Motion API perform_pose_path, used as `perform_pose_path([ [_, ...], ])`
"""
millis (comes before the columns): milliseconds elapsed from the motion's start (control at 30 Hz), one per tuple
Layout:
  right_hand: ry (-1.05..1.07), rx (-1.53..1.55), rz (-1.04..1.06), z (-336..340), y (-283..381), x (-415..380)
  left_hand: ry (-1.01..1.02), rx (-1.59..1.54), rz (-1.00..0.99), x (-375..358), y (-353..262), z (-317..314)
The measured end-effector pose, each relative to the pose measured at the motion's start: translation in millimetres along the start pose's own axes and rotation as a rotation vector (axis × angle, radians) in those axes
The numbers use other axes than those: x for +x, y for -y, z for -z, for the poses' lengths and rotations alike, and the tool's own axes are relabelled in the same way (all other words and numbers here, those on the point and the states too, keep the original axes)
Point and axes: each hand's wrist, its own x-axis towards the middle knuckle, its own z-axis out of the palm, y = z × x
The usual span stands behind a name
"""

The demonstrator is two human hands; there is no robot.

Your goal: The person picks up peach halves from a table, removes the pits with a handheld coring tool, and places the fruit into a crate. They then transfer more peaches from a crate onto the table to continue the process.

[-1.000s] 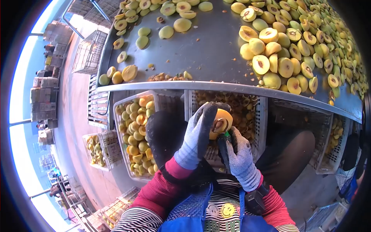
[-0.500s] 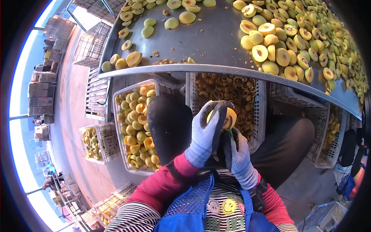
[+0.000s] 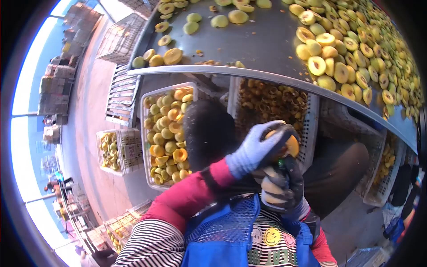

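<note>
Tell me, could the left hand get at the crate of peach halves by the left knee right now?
Probably not freely: the left hand is wrapped around a peach. The crate itself lies open and unblocked.

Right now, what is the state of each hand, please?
Left hand: closed around a yellow fruit half.
Right hand: closed on a tool with a green part; the kind cannot be told.

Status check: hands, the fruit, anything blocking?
Left hand gripping peach half over pit crate. Right hand closed on green-handled tool, tip at the fruit. Nothing in the way.
</note>
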Motion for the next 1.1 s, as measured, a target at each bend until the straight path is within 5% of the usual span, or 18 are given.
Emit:
perform_pose_path([
  [67,0.181,0.122,-0.053,2,-1,9,-0.034,-0.209,0.384,3,-21,-4],
  [100,0.213,0.147,-0.047,3,-3,13,-0.010,-0.058,0.317,4,-20,-2],
  [133,0.233,0.171,-0.054,3,-6,15,-0.072,0.199,-0.085,1,11,-2],
  [267,0.319,0.215,-0.043,11,-11,24,0.029,0.510,-0.140,7,-12,16],
  [333,0.384,0.220,-0.053,15,-14,33,0.030,0.322,0.059,6,-4,13],
  [400,0.476,0.227,-0.046,14,-14,33,-0.065,-0.495,0.328,-3,14,-9],
  [467,0.506,0.216,0.003,16,-12,33,-0.400,0.030,-0.146,-21,39,-21],
  [500,0.425,0.193,0.169,15,-6,20,-0.272,-0.476,0.455,-25,47,-14],
  [533,0.363,0.149,0.196,14,-1,16,-0.361,-0.638,0.362,-31,42,-13],
  [600,0.126,0.055,0.245,19,1,15,-0.455,-0.543,0.293,-44,-15,31],
  [667,-0.119,-0.038,0.302,23,6,9,-0.578,-0.042,-0.062,-57,-49,100],
  [700,-0.205,-0.077,0.314,26,9,9,-0.850,0.326,-0.189,-70,-21,127],
  [767,-0.323,-0.137,0.340,30,15,8,-1.028,0.213,-0.008,-74,-5,215],
  [800,-0.366,-0.163,0.349,30,18,8,-1.117,0.522,-0.140,-80,24,262],
  [867,-0.429,-0.195,0.358,33,24,9,-1.266,0.851,0.013,-88,53,335],
  [1000,-0.509,-0.225,0.367,40,28,14,-0.934,1.476,0.575,-110,151,435],
  [1100,-0.532,-0.299,0.357,42,29,18,-0.906,1.413,0.574,-109,144,437],
])
